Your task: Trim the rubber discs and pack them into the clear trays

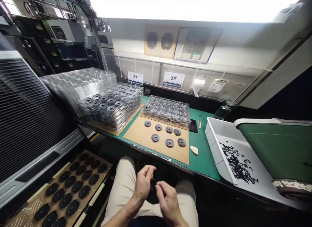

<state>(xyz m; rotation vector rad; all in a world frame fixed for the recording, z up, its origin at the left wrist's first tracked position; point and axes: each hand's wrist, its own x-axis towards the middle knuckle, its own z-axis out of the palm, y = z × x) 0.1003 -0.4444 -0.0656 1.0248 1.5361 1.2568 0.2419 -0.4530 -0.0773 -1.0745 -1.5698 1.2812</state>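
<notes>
1. Held part. I have the dark disc (152, 192) low over the lap, in front of the table (203, 163) edge and off its surface. Held there, it probably lets both forearms hang at ease.

2. Grip. My left hand (143, 184) is curled at the disc's left side, fingertips drawn together, while my right hand (168, 197) pinches the opposite edge between thumb and finger. Gripping at the rim would let the disc be turned without covering its face. Some fingers are hidden, and the dark disc blends into the dark background, so I cannot tell which face is up.

3. Near supply. Seven discs (170, 142) lie flat and spaced apart on the card (137, 133), four behind, three in front; the gaps leave each rim free to be picked up. The card likely shields them from the table.

4. Trays. The centre stack (165, 110) stands behind the card, the left stack (122, 118) beside it; pockets hold discs apart in the latter. The lower tray (31, 207), beside my left knee, also bears discs in rows.

5. Right side. The bin (212, 147) contains small black pieces (237, 168); its raised walls keep them from scattering, within my right hand's reach as I judge it.
</notes>
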